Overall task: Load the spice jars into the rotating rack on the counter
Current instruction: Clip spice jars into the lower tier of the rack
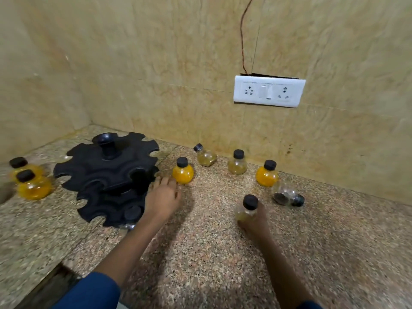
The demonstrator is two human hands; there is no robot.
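By the rack (107, 175), right hand (253, 221) gripping jar (246, 208)

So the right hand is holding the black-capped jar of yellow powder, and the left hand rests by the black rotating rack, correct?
Not quite. In the head view, the right hand holds a black-capped clear jar that looks nearly empty, with only a pale tint, not yellow powder. The left hand does rest by the black rotating rack.

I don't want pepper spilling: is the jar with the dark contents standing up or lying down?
Lying down. The dark-spice jar rests on its side on the counter, black cap pointing right, beside the right hand. The cap is on.
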